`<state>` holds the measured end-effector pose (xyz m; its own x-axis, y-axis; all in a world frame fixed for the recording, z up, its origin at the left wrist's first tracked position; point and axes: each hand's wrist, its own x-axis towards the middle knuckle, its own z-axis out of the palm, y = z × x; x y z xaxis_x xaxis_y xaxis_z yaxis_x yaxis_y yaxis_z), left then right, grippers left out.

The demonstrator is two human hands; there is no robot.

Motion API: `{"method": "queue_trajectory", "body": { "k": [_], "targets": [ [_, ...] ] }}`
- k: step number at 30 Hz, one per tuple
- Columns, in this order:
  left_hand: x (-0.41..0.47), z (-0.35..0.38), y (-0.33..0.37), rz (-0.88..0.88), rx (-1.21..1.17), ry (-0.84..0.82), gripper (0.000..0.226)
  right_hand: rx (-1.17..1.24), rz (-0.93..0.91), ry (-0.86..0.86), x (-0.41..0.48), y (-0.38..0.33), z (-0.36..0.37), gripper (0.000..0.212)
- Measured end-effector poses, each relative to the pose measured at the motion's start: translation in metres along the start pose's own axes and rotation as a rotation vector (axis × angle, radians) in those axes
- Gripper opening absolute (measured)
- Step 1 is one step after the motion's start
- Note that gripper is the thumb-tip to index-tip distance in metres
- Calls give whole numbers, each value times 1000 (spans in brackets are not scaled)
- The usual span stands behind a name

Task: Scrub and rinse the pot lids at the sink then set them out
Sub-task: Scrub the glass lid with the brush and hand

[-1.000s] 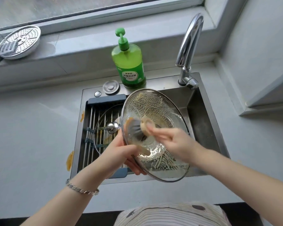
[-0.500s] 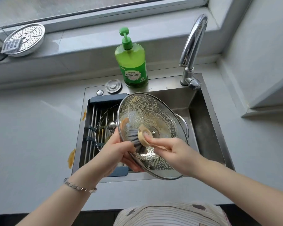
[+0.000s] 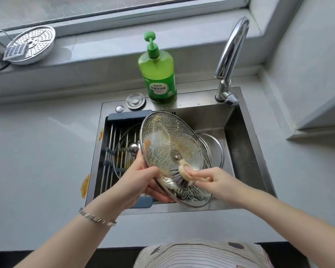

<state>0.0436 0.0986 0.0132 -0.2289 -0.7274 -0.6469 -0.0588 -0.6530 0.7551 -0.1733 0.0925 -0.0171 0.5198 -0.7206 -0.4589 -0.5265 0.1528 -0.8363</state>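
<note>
Over the steel sink point(image 3: 246, 144) I hold a large glass pot lid point(image 3: 168, 144) tilted, its soapy underside facing me. My left hand point(image 3: 141, 182) grips its lower left rim. My right hand point(image 3: 215, 182) grips a wooden-handled dish brush point(image 3: 182, 173), whose dark bristles press on the lid's lower part. A second glass lid point(image 3: 124, 151) with a metal knob lies on the drain rack point(image 3: 112, 147) in the sink's left half. A third lid point(image 3: 215, 149) shows partly behind the held one, down in the basin.
A green dish soap bottle point(image 3: 158, 74) stands on the sink's back ledge beside the chrome tap point(image 3: 230, 55). A perforated metal steamer plate point(image 3: 31, 45) rests on the windowsill. Orange stains point(image 3: 85, 185) mark the grey counter left of the sink.
The brush has slid from the lid's middle down toward its lower rim. The lid has tilted a little more upright and shifted slightly right.
</note>
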Motion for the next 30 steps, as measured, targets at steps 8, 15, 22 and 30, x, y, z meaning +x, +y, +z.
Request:
{"method": "queue_trajectory", "body": {
  "k": [8, 15, 22, 30],
  "targets": [
    [-4, -7, 1, 16, -67, 16, 72, -25, 103, -12, -5, 12, -13, 39],
    [-6, -12, 1, 11, -121, 47, 70, -2, 67, -71, -10, 15, -21, 40],
    [-7, -16, -1, -5, -148, 52, 81, -96, 53, -176, -20, 25, -20, 40],
    [-3, -15, -2, -6, -78, 46, 72, -81, 108, -176, -17, 39, -11, 43]
  ]
}}
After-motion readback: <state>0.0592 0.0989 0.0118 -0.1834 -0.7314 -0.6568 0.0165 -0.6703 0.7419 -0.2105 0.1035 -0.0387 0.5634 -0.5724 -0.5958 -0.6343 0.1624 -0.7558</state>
